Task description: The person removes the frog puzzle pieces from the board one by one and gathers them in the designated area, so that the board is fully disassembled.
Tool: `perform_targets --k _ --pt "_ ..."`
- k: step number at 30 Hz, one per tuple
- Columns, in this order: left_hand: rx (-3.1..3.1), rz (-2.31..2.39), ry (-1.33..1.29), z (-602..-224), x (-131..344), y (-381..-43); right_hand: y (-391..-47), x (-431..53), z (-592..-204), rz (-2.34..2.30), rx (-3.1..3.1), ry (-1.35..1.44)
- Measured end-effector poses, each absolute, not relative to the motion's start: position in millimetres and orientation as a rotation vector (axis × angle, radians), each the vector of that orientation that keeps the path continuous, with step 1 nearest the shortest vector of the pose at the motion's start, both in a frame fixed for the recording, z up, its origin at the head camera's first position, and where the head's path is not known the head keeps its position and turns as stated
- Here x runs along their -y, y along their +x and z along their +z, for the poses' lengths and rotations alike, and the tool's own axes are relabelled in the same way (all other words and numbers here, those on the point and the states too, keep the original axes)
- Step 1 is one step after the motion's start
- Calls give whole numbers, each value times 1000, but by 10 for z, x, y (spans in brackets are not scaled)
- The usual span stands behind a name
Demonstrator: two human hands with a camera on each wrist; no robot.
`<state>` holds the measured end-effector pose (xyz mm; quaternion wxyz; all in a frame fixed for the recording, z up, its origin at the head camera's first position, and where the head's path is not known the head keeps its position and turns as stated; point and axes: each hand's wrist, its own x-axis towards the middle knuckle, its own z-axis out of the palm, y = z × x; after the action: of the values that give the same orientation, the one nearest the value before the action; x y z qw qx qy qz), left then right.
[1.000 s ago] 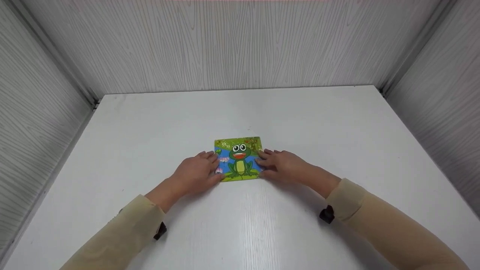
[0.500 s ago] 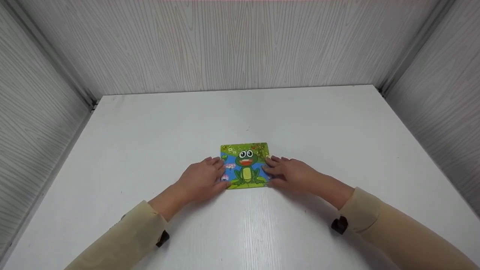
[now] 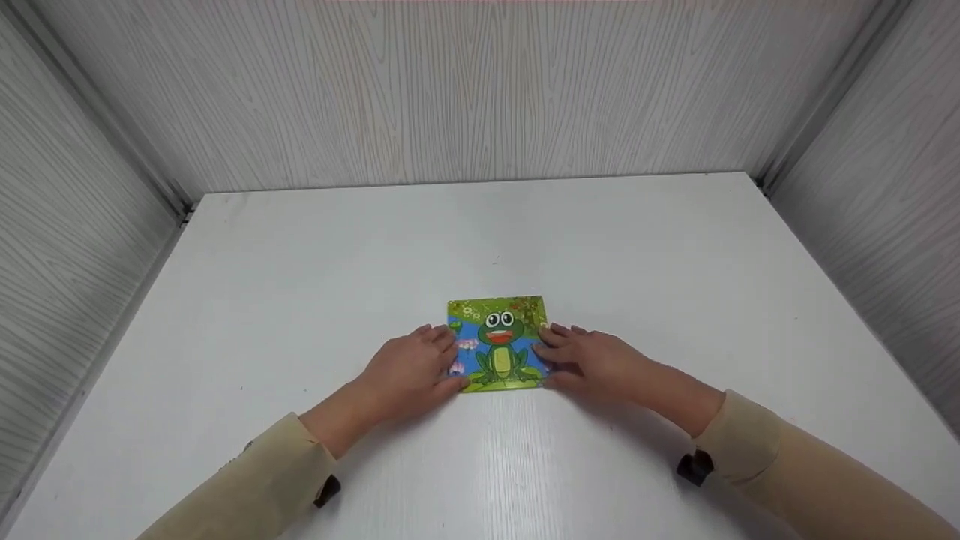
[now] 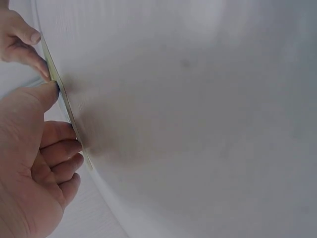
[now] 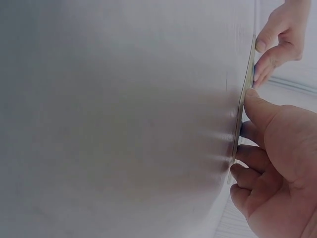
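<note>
A thin square board with a cartoon frog picture (image 3: 501,346), green and blue, lies flat on the white table in the head view. Along its left edge rests the left hand (image 3: 411,375), thumb at the near corner and fingertips on the side. My right hand (image 3: 596,367) touches the opposite edge, with its fingertips overlapping the picture. From the left wrist, the board (image 4: 67,101) appears edge-on, a narrow strip under the thumb and fingertips of the left hand (image 4: 34,148). The right wrist view shows the right hand (image 5: 277,158) likewise at the board's edge (image 5: 242,106).
The white tabletop (image 3: 360,247) stretches out around the hands. Grey wood-grain panels stand at the back (image 3: 480,90), left (image 3: 75,225) and right (image 3: 870,210). A dark strap piece (image 3: 696,466) sits under the right sleeve cuff, and another (image 3: 327,491) under the left.
Both hands and the frog board between them have shifted to the right and closer to the person. The hands' hold on its two edges looks the same.
</note>
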<state>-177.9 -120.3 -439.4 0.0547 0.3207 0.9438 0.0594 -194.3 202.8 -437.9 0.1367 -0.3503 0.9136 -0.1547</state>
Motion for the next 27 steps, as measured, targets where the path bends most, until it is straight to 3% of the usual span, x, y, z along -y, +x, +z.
perform_targets --k 27 --pt "-2796 222 1029 -4443 1205 -1672 -1853 -2140 -4416 -488 -2677 -1069"
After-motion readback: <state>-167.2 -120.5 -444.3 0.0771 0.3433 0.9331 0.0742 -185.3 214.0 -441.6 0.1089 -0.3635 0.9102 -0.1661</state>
